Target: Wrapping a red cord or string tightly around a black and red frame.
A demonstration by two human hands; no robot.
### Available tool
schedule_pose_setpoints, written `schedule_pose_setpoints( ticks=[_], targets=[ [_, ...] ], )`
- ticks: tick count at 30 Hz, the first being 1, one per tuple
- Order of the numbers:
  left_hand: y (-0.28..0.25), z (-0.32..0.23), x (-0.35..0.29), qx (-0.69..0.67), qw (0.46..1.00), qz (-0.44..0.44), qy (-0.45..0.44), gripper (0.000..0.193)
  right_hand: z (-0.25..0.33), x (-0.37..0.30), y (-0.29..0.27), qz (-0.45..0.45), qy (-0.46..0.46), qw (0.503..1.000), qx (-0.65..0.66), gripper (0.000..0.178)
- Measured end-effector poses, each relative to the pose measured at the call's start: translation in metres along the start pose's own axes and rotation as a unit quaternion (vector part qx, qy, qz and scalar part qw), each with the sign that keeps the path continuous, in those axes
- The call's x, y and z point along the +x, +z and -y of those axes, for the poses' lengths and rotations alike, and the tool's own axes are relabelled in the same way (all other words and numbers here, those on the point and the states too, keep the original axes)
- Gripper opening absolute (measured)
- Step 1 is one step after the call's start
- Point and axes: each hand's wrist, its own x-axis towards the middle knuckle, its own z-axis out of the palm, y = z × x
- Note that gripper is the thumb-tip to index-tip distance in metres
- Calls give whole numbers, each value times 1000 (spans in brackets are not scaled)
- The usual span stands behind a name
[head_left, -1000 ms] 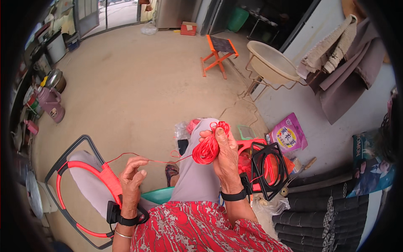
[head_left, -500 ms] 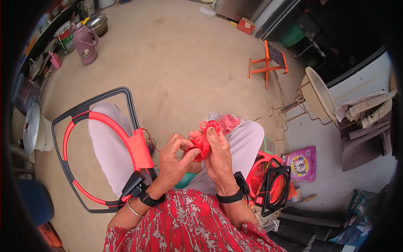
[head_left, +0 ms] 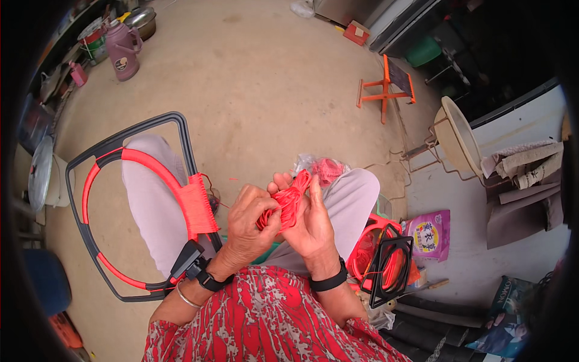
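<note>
A bundle of thin red cord [head_left: 289,202] lies in the palm of my right hand [head_left: 315,232], whose thumb stands up beside it and whose fingers cup its far side. My left hand [head_left: 248,220] has its fingers curled against the bundle's near left end; its fingertips are partly hidden. Over my left thigh leans a dark grey frame [head_left: 183,130] with a rounded ring inside it. Red cord covers long stretches of that ring, and a wide wound red band [head_left: 196,206] joins ring and frame on the side near my left hand.
A clear bag with red material [head_left: 329,172] lies beyond my right knee. To the right are red coils [head_left: 365,253], a black frame [head_left: 392,271] and a purple packet [head_left: 429,234]. An orange folding stool [head_left: 384,90], basin [head_left: 461,130], pink thermos [head_left: 122,51] and lidded pot [head_left: 59,181] stand around.
My right hand has opened from gripping the bundle with its thumb to holding it in a flatter palm. The bundle now looks looser and longer. My left hand stays at its end.
</note>
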Motion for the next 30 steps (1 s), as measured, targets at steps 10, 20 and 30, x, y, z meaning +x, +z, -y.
schedule_pose_setpoints(
  ticks=[10, 20, 30],
  targets=[
    [-6, 2, -2, -56, 997, 20, -38, 15, 1, -8, 1, -15, -42, 994, -98, 33],
    [-11, -3, 2, -92, 993, 69, -17, 18, 8, -3, -7, 18, -47, 998, -33, 26],
    [-14, 2, 6, -137, 985, 93, -48, 16, 17, -4, -9, 13, -76, 997, -24, 27]
  ],
)
